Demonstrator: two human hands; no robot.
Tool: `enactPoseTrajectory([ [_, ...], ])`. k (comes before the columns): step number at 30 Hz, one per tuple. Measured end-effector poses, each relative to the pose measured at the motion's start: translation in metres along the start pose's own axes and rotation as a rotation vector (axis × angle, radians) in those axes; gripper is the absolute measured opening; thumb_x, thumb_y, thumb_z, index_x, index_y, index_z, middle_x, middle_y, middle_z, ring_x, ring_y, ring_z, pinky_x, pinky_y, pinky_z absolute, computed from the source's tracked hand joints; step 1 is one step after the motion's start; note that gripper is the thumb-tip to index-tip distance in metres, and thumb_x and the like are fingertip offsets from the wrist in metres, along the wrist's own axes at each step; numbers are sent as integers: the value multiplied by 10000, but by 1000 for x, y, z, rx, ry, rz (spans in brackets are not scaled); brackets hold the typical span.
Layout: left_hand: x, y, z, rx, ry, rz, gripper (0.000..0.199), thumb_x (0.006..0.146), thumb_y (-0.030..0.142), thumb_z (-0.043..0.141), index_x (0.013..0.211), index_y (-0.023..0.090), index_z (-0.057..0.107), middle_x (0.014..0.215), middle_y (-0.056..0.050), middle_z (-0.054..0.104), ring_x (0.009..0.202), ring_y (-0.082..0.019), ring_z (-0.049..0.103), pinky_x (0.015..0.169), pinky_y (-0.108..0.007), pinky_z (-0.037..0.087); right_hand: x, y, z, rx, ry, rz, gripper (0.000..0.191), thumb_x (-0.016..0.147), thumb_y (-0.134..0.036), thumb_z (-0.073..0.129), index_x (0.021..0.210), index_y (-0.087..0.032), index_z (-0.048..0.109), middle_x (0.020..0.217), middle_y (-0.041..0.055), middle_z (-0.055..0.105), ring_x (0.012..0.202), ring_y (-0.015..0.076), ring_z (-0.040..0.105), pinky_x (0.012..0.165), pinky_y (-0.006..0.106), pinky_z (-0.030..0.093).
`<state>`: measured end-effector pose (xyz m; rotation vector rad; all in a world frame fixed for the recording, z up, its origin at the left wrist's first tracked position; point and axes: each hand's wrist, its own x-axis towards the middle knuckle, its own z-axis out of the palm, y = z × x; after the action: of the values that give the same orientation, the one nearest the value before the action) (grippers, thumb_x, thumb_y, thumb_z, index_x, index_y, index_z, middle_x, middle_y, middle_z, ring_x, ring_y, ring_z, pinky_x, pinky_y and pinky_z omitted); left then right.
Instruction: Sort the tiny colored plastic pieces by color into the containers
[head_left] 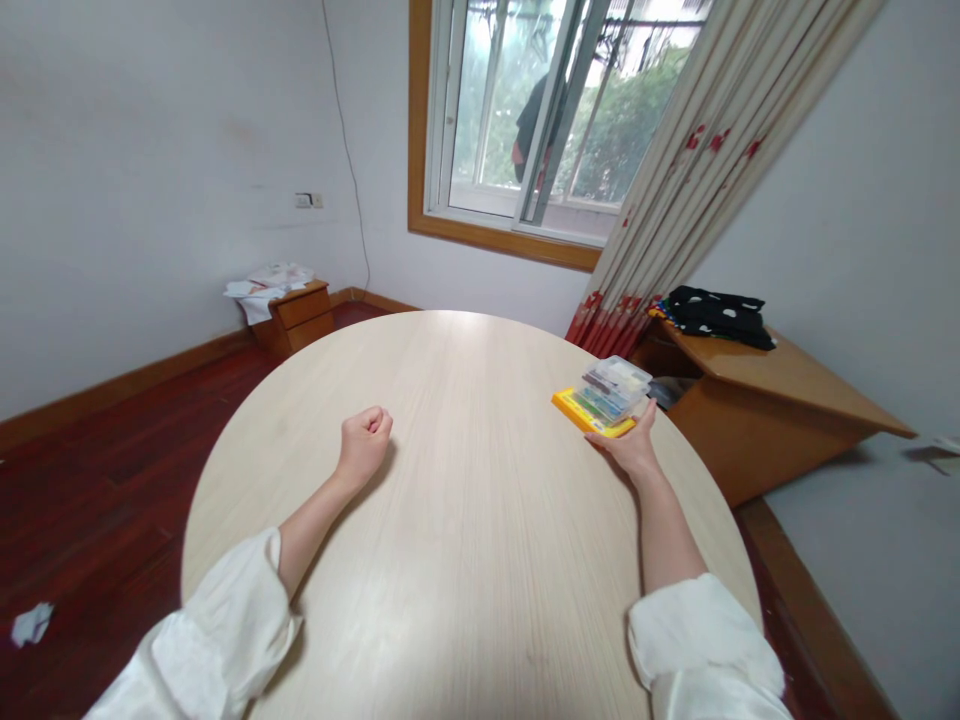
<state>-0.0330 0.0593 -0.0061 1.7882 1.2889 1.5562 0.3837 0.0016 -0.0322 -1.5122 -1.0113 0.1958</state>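
My left hand [365, 440] is a closed fist resting on the round pale wood table [465, 500], left of its middle; nothing shows in it. Near the table's right edge lies a yellow box [592, 415], with clear plastic cases [616, 385] stacked on top of it. My right hand [634, 440] is at the near right side of this stack, its thumb by the yellow box and its fingers along the right side of the cases, gripping them. The stack appears to rest on the table.
A wooden desk [750, 400] with folded dark cloth [720, 315] stands tilted at the right. Behind the table are a window and a long curtain [675, 190]. A small cabinet [300, 315] with papers stands back left. A person is partly visible outside the window.
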Motion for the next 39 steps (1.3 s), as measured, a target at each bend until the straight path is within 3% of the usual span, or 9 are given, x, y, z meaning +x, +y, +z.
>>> enactPoseTrajectory([
  [5, 1, 1, 2, -8, -12, -9, 342, 691, 262, 433, 520, 216, 140, 481, 56, 162, 463, -80, 182, 476, -236, 186, -5, -6, 5, -28, -155, 94, 1422, 421, -334, 835, 1443, -146, -135, 1273, 207, 460, 1085, 287, 535, 944, 490, 430],
  [18, 1, -9, 5, 6, 2, -10, 323, 681, 229, 431, 515, 222, 153, 476, 65, 165, 456, -74, 192, 474, -230, 181, -44, -66, 65, -29, -554, 32, 1356, 512, -319, 798, 1445, -180, -175, 1366, 177, 410, 1225, 261, 473, 1065, 442, 320],
  [25, 1, -9, 5, 9, -6, -31, 318, 675, 223, 431, 521, 224, 152, 481, 64, 170, 462, -77, 197, 476, -232, 187, -57, -71, 86, 12, -653, -17, 1340, 523, -312, 802, 1447, -220, -165, 1427, 204, 338, 1302, 262, 396, 1073, 476, 286],
  [28, 1, -9, 5, 10, -7, -33, 316, 680, 227, 427, 521, 225, 153, 479, 65, 173, 464, -78, 198, 476, -233, 187, -53, -67, 88, 19, -597, -49, 1326, 541, -396, 798, 1443, -255, -164, 1483, 238, 217, 1366, 279, 285, 1058, 543, 264],
  [32, 1, -9, 7, 2, -4, -41, 318, 681, 224, 426, 519, 227, 153, 480, 65, 168, 463, -79, 196, 476, -235, 182, -42, -81, 88, -7, -315, -247, 1047, 708, -496, 658, 1457, -281, -41, 1522, 193, 140, 1395, 274, 207, 1050, 568, 258],
  [35, 1, -9, 8, -9, -12, -52, 317, 678, 214, 425, 516, 227, 154, 482, 65, 168, 464, -79, 196, 476, -237, 179, -36, -106, 91, -162, -181, -443, 765, 811, -462, 552, 1449, -281, 170, 1500, 133, 260, 1392, 259, 215, 1077, 531, 233],
  [39, 0, -8, 8, -14, -19, -66, 309, 672, 198, 421, 514, 224, 157, 484, 62, 171, 467, -80, 198, 477, -237, 172, -37, -125, 102, -400, -159, -542, 473, 848, -417, 506, 1295, -263, 490, 1420, 133, 405, 1352, 302, 285, 1044, 583, 202],
])
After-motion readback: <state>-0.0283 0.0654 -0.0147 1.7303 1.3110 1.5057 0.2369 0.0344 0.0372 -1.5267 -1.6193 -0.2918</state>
